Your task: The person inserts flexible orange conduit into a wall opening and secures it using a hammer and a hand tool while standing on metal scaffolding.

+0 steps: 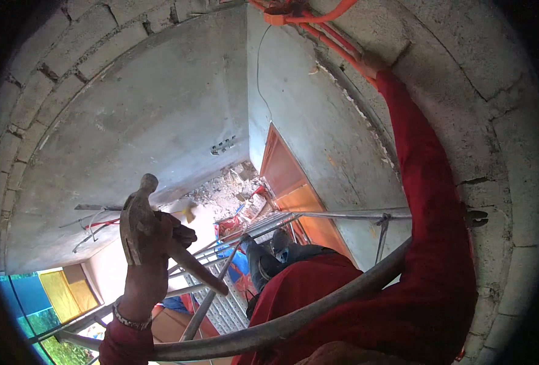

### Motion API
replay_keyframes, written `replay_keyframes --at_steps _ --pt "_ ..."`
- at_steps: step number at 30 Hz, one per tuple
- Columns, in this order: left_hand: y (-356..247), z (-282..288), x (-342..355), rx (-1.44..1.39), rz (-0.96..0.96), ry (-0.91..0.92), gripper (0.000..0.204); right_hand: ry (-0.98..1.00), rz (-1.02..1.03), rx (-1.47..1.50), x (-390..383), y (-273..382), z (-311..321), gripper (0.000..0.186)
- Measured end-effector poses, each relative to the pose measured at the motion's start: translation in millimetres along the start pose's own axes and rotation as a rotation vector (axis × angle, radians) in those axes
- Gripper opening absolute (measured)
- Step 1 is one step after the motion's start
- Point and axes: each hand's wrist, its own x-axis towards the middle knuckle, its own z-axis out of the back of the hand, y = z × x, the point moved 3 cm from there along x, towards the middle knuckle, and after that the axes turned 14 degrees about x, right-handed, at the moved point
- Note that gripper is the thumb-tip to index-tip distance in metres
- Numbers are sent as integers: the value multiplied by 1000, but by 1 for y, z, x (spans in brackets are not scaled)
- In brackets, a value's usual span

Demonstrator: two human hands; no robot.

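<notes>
My left hand [154, 240] is closed around a hammer near its dusty metal head [136, 210]. Its handle [199, 271] slants down to the right, and a bracelet circles that wrist. High on the right, my right arm reaches up in a red sleeve. At its end, my right hand [373, 64] is closed on orange conduit pipes [330, 39] that run along the bare block wall; its fingertips are partly hidden. The pipes meet an orange box [275, 16] at the top.
A curved-looking metal scaffold rail [269, 328] crosses in front of me, with a perforated platform [227, 304] below. Rubble [220, 198] covers the floor far down, beside an orange-brown door [300, 194]. Loose wires [93, 226] stick out of the left wall.
</notes>
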Motion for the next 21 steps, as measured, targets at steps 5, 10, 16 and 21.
replay_keyframes --at_steps 5,10,16,21 --pt "-11 -6 3 -20 -60 51 36 61 -166 -5 6 -16 2 77" --pt "-19 -10 5 10 -102 66 52 -51 -3 -2 -2 -8 1 77" --pt "-21 -13 8 137 -125 30 61 -11 -114 54 5 -15 -11 74" --pt "-18 -10 12 233 -120 28 57 -155 -44 50 11 -28 -8 79"
